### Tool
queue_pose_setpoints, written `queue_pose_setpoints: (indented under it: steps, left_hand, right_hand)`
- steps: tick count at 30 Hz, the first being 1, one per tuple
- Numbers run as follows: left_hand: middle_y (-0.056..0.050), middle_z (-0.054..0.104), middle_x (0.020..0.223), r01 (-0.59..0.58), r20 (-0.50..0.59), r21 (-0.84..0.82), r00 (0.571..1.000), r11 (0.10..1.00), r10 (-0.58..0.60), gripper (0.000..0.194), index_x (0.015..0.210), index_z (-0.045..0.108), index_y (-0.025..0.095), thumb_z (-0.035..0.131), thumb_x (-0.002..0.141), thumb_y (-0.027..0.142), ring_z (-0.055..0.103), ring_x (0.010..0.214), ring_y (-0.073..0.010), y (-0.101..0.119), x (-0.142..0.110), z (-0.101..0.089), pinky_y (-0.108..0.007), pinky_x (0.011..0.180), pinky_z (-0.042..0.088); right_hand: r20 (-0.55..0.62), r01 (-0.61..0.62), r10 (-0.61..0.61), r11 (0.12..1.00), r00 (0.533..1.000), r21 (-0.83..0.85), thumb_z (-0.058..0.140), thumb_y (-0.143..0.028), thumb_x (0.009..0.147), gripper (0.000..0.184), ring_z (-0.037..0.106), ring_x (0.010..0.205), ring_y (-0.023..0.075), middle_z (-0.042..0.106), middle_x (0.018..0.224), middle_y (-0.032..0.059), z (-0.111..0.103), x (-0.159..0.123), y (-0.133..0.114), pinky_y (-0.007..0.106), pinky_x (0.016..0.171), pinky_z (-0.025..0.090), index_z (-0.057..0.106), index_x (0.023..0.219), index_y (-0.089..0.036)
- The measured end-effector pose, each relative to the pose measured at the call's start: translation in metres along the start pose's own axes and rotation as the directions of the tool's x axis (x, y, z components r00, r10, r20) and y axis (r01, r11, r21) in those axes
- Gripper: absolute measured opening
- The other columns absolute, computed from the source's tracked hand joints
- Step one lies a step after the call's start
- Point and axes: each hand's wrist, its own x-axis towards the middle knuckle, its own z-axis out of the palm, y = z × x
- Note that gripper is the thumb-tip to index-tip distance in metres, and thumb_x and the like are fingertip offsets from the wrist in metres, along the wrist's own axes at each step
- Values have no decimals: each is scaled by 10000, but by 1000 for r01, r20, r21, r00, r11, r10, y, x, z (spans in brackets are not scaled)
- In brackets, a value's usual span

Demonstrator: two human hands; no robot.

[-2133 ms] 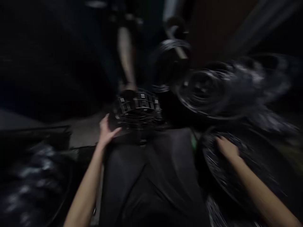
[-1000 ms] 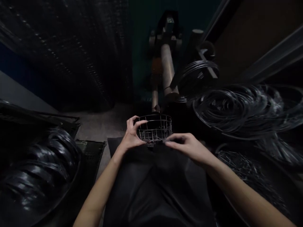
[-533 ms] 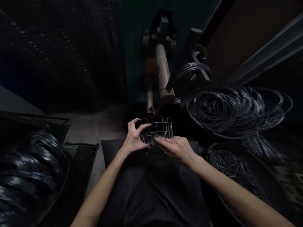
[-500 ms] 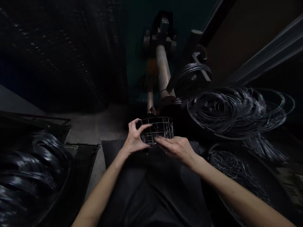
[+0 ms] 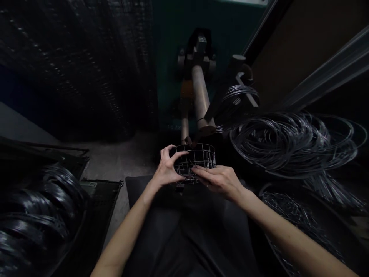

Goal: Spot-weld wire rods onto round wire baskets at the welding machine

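A round wire basket (image 5: pixel 198 157) with a ring along its top and upright wires sits under the lower end of the machine's arms. My left hand (image 5: pixel 169 166) is curved around its left side, thumb across the front wires, and grips it. Against the front right of the basket, my right hand (image 5: pixel 220 179) has its thumb and fingers pinched together. Whatever lies between those fingertips is too small and dark to tell. A dark cloth (image 5: pixel 184 231) covers my lap below both hands.
Ahead stands a green machine with a thick metal cylinder (image 5: pixel 201 96). Wire rings (image 5: pixel 242 90) hang on a stand beside it. Loose wire hoops (image 5: pixel 276 142) are piled to the right, above a tub of short wires (image 5: pixel 291 211). Bundled wire rings (image 5: pixel 54 204) lie at left.
The view has tilted up slightly, so the machine and piles appear lower. Both hands stay on the basket, which now appears a little farther right, with my right fingers still at its front.
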Motion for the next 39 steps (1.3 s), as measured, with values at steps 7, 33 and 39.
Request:
queue_pose_setpoints:
  steps: [7,33,39]
  left_hand:
    - [-92,273,1305,15,-1,-6,1000,1000,-15,791,1240,559,303,861,511,357,308,1252,-344,-2,8,-4,-531,1037,387]
    - [-79,387,1218,92,-14,1,996,996,-92,813,1203,584,302,890,461,428,390,1192,-320,-9,45,-17,-548,1025,373]
    - [-74,387,1211,123,-22,-1,992,992,-123,828,1206,593,294,895,442,397,397,1183,-301,-23,62,-17,-500,1047,369]
  right_hand:
    - [71,-100,93,991,993,87,516,-266,916,293,692,696,149,682,1109,12,-1,8,4,245,586,494,660,1170,-288]
    - [-166,-312,359,916,919,251,495,-283,946,227,669,922,165,693,1089,30,10,22,13,248,738,530,706,1022,-249]
    - [-212,-415,464,878,860,238,580,-326,893,167,611,728,147,626,883,51,12,37,23,234,610,461,710,889,-220]
